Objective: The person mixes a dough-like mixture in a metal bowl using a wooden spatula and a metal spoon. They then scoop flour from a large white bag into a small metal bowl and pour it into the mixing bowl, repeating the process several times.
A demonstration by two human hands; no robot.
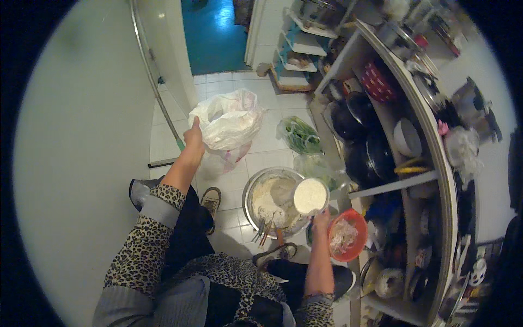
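Note:
My left hand (195, 137) grips the edge of a white plastic bag (233, 131), whose mouth gapes at the top. In my right hand (320, 220) is a round container filled level with pale flour (311, 196). I hold it over the right side of a large metal basin (246, 200) on the floor, covering part of the rim. Inside the basin lies more pale flour (265, 198), partly heaped. Several chopsticks (264, 234) and an orange handle (280, 237) rest at its near edge. A red plastic bowl (363, 241) with whitish shreds stands beside my right wrist.
Bagged green vegetables (302, 135) lie on the tiled floor (269, 161) beyond the basin. A cabinet (439, 212) with pans and bowls runs along the right. A small rack (304, 43) stands near the doorway (216, 41). A long-handled floor tool (157, 96) leans at the left.

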